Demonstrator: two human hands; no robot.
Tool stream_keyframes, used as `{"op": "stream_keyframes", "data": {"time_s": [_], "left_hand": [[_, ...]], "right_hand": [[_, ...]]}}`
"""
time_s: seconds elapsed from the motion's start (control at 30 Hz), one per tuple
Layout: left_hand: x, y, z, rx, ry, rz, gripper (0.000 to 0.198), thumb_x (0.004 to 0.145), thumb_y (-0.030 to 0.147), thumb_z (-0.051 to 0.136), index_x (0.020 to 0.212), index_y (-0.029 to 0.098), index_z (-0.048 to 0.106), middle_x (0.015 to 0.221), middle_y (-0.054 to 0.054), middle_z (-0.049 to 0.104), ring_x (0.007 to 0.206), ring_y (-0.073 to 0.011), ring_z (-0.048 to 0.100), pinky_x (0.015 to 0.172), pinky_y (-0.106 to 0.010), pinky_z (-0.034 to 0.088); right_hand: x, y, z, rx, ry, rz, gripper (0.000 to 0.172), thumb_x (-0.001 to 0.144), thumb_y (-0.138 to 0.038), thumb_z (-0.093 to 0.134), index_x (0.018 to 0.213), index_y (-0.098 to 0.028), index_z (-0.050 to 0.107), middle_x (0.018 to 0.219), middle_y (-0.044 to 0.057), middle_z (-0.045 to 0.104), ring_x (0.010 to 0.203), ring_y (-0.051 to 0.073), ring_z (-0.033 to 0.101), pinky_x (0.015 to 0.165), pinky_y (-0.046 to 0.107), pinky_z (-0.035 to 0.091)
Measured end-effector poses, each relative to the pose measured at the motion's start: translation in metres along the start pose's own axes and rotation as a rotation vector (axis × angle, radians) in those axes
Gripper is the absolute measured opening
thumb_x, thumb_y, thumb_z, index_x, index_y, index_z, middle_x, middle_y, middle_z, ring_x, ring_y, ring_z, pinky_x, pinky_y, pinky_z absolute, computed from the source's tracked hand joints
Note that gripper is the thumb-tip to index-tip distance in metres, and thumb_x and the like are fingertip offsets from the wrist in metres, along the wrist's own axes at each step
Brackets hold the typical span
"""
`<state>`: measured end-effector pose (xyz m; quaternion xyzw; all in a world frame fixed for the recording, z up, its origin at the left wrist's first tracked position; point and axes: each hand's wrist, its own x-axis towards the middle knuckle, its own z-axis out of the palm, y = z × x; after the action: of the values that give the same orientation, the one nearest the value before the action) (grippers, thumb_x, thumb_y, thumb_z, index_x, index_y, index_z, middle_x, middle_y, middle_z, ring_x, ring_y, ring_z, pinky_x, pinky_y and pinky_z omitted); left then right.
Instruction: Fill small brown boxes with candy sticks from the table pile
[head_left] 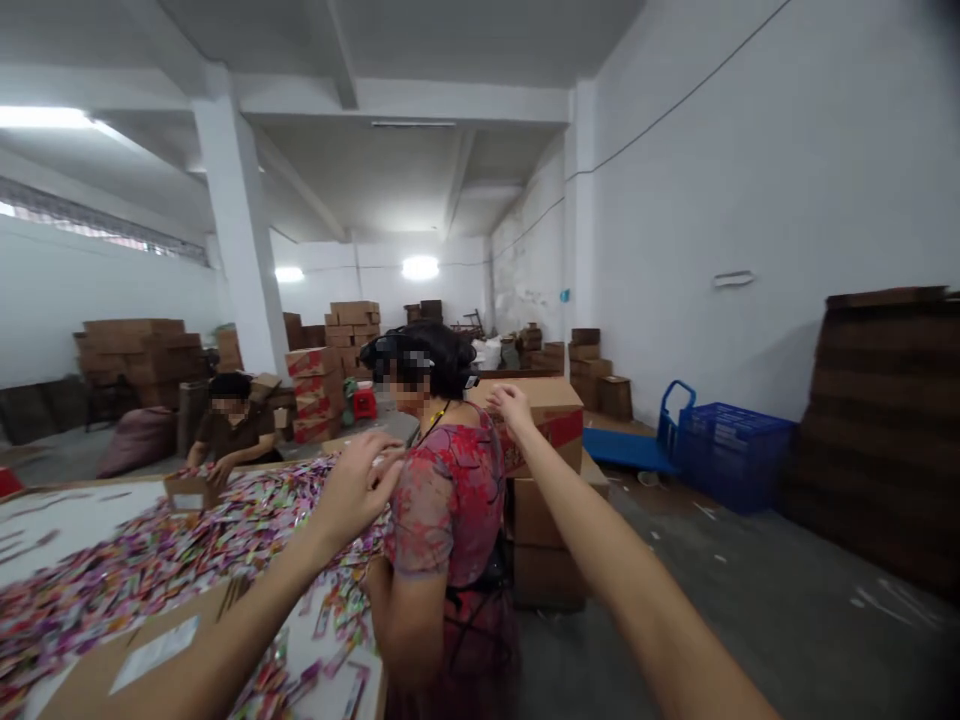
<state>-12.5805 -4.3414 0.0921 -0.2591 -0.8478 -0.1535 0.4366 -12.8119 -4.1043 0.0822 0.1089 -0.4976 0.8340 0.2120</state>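
My left hand [364, 487] is raised in front of a person [457, 490] in a red patterned top. Its fingers are loosely bent and apart, with no object in them; whether it touches the sleeve I cannot tell. Behind that person's shoulder is my right hand [511, 406], also raised, its fingers half curled and apart, holding nothing visible. In the view it overlaps a stacked carton [559, 398]. The person wears a dark head strap with a small device. Small colourful packets [187, 545] lie heaped on the white table [90, 508] to the left.
Across the table, another person [232, 425] handles a small cardboard box [184, 493]. An open-flapped carton [142, 660] stands at the near left. To the right are a blue trolley [630, 450], a blue crate [739, 455] and a tall dark stack [877, 430].
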Motion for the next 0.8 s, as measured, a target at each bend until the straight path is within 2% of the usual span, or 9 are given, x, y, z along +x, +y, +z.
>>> {"op": "stream_keyframes", "data": {"time_s": [0.1, 0.23, 0.4, 0.6, 0.8], "left_hand": [[0.027, 0.005, 0.025, 0.047, 0.024, -0.021, 0.018, 0.094, 0.027, 0.053, 0.105, 0.017, 0.062, 0.106, -0.01, 0.068, 0.103, -0.0239, 0.063, 0.092, -0.038, 0.051], [0.073, 0.005, 0.073, 0.241, 0.025, 0.04, 0.021, 0.093, 0.025, 0.053, 0.109, 0.014, 0.062, 0.107, -0.013, 0.067, 0.103, -0.0264, 0.062, 0.092, -0.04, 0.051], [0.125, -0.009, 0.115, 0.64, -0.005, 0.138, 0.039, 0.092, 0.026, 0.057, 0.129, 0.011, 0.058, 0.125, -0.018, 0.063, 0.112, -0.0317, 0.057, 0.091, -0.044, 0.046], [0.159, -0.019, 0.134, 0.913, -0.132, 0.165, 0.048, 0.089, 0.025, 0.063, 0.135, 0.012, 0.057, 0.128, -0.018, 0.062, 0.117, -0.0335, 0.053, 0.091, -0.045, 0.042], [0.165, -0.022, 0.133, 1.018, -0.2, 0.14, 0.046, 0.09, 0.027, 0.062, 0.133, 0.012, 0.059, 0.126, -0.018, 0.063, 0.115, -0.033, 0.053, 0.092, -0.044, 0.042]], "right_hand": [[0.023, 0.016, 0.01, 0.027, -0.04, 0.028, 0.025, 0.072, -0.029, 0.073, 0.088, -0.018, 0.058, 0.071, -0.002, 0.063, 0.062, 0.012, 0.063, 0.063, 0.025, 0.053], [0.045, 0.035, 0.021, 0.065, -0.143, 0.04, 0.034, 0.069, -0.035, 0.077, 0.093, -0.017, 0.06, 0.082, 0.001, 0.067, 0.07, 0.013, 0.066, 0.07, 0.027, 0.056], [0.056, 0.056, 0.029, 0.118, -0.277, -0.132, 0.051, 0.066, -0.05, 0.078, 0.1, -0.016, 0.062, 0.091, 0.005, 0.069, 0.078, 0.015, 0.066, 0.074, 0.03, 0.056], [0.053, 0.062, 0.029, 0.151, -0.409, -0.279, 0.043, 0.076, -0.045, 0.072, 0.105, -0.016, 0.062, 0.094, 0.007, 0.067, 0.081, 0.016, 0.064, 0.077, 0.031, 0.056], [0.048, 0.059, 0.03, 0.082, -0.39, -0.435, 0.035, 0.084, -0.042, 0.067, 0.107, -0.016, 0.062, 0.099, 0.008, 0.064, 0.077, 0.015, 0.062, 0.072, 0.03, 0.057]]}}
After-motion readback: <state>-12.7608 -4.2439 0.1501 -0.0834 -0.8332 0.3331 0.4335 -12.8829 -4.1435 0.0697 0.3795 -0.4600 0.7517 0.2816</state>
